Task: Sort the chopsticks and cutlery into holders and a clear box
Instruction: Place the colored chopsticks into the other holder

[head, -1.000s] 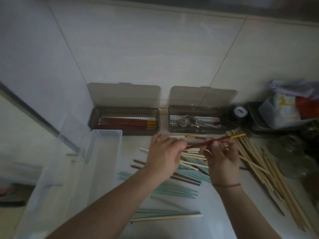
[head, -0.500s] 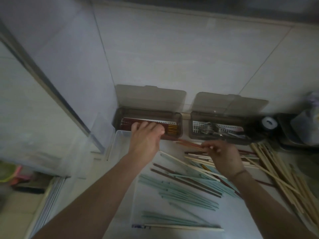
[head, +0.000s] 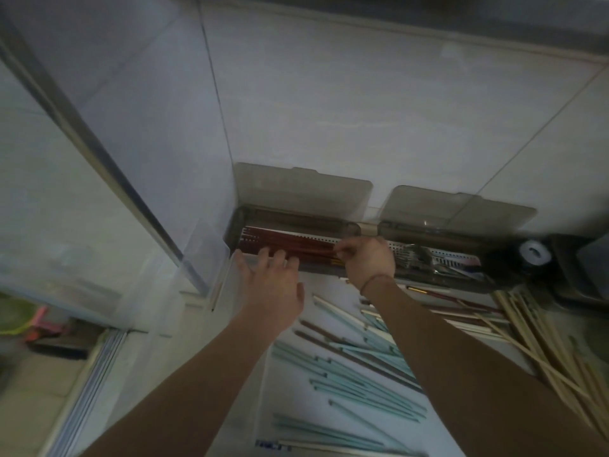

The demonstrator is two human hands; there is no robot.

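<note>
A pale counter (head: 230,407) runs along a tiled wall (head: 362,110), with a clear box (head: 211,255) standing at its left, hard to make out because of its transparency. Against the wall sit two smoky holders with their lids tipped up: the left holder (head: 349,227) is filled with red chopsticks (head: 296,244) lying lengthwise on a perforated tray, and the right holder (head: 494,255) holds metal cutlery (head: 425,258). On the counter below, teal chopsticks (head: 356,384) lie scattered with a few dark brown and cream ones among them, and a loose heap of bamboo chopsticks (head: 543,344) spreads at the right. A small roll of tape (head: 534,253) sits just right of the right holder. The left hand (head: 273,285) reaches to the front edge of the left holder, fingers straight and spread, their tips lying over the near side of the red chopsticks and grasping nothing. The right hand (head: 369,260) is at that holder's right end, fingers curled with thumb and forefinger pinching the gold-tipped ends of the red chopsticks, which lie in the tray stretching leftward from the pinch under the left fingertips. A thin band circles the right wrist.
</note>
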